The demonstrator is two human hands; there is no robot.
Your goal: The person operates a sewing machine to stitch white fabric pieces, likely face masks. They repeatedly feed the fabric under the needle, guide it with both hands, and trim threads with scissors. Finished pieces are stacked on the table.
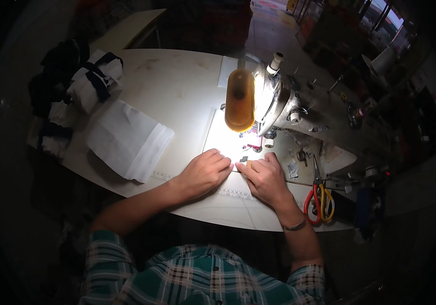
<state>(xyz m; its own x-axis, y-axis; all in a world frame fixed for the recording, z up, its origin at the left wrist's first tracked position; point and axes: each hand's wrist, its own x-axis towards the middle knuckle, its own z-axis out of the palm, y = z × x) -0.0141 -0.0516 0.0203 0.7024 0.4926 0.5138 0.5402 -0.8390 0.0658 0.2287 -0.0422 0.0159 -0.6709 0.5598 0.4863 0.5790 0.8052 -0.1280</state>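
Under the bright lamp of a sewing machine [280, 109] lies a white piece of cloth [218, 136], its detail largely washed out by glare. My left hand [207, 173] has its fingers curled and closed on the near edge of this cloth. Close beside it, my right hand [266, 179] is also closed, thumb and forefinger pinching at the cloth's near right corner. The two thumbs almost meet. A small dark patch [244, 159] shows just beyond the right thumb. An amber lamp cover or guard [240, 101] hides part of the needle area.
A stack of white cloth pieces [126, 140] lies at the left, with black and white bundles [88, 84] behind it. Scissors with red and yellow handles [319, 201] rest right of my right wrist. Scraps [292, 169] lie near the machine base. A printed ruler [238, 194] runs along the table's front.
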